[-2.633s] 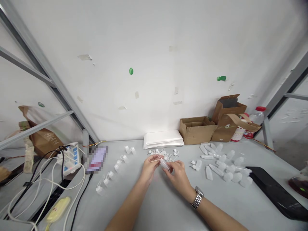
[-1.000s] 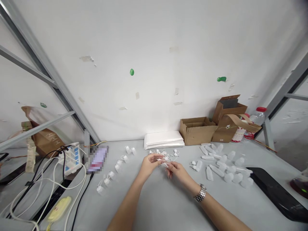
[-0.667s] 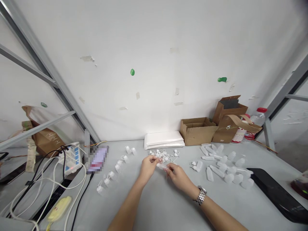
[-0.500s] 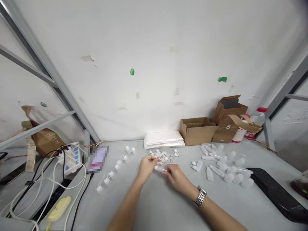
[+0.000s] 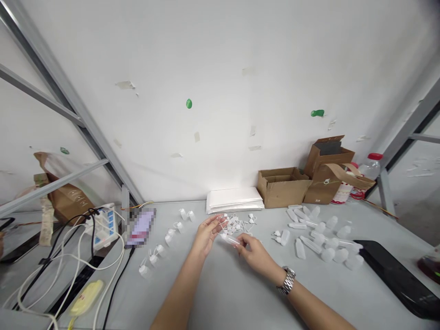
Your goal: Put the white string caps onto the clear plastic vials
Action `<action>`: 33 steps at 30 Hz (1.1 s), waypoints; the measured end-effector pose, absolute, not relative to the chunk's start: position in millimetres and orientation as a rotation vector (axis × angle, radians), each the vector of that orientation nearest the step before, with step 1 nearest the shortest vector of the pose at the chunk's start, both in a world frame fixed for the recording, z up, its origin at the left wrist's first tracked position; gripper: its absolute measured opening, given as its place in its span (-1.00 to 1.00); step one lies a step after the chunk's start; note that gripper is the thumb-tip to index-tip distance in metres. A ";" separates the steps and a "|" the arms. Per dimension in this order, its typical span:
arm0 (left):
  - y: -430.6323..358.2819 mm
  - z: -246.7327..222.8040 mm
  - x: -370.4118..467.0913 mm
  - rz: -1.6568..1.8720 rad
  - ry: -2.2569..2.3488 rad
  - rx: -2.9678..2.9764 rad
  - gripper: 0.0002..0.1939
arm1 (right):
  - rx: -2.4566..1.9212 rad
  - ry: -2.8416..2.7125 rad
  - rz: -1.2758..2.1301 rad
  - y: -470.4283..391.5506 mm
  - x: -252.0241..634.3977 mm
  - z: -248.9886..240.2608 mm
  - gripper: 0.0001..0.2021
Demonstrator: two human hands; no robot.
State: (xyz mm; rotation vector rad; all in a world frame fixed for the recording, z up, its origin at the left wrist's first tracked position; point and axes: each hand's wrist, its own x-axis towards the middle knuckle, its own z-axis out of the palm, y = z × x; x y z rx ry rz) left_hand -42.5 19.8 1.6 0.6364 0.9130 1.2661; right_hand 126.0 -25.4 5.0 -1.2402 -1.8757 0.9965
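Note:
My right hand (image 5: 252, 252) pinches the lower end of a small clear bottle (image 5: 231, 239), which lies nearly level above the grey table. Just left of the bottle's white top is my left hand (image 5: 207, 233), its fingers bent near a thin white strap; whether they grip it cannot be made out. Behind both hands is a pile of white caps with straps (image 5: 237, 223). Several capped bottles (image 5: 168, 238) stand in a slanting line on the left. Many clear bottles (image 5: 319, 238) lie loose on the right.
White flat packs (image 5: 234, 200) and an open cardboard box (image 5: 283, 188) are by the wall. A black case (image 5: 392, 275) lies at right. At left are a phone (image 5: 141, 227), cables and a power strip (image 5: 105, 227).
My left hand has shifted slightly left and its fingers have lifted and spread from the bottle's top. My right hand still holds the bottle in about the same place.

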 end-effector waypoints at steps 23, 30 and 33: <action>15.5 -1.2 -27.0 1.213 0.696 0.209 -0.92 | -1.260 -1.689 0.906 -23.6 126.2 7.1 -0.69; 15.6 -0.9 -27.2 1.220 0.713 0.235 -0.93 | -1.266 -1.710 0.867 -23.2 126.4 2.6 -0.69; 15.9 -1.9 -27.3 1.235 0.729 0.243 -0.94 | -1.266 -1.709 0.863 -22.7 126.4 1.0 -0.68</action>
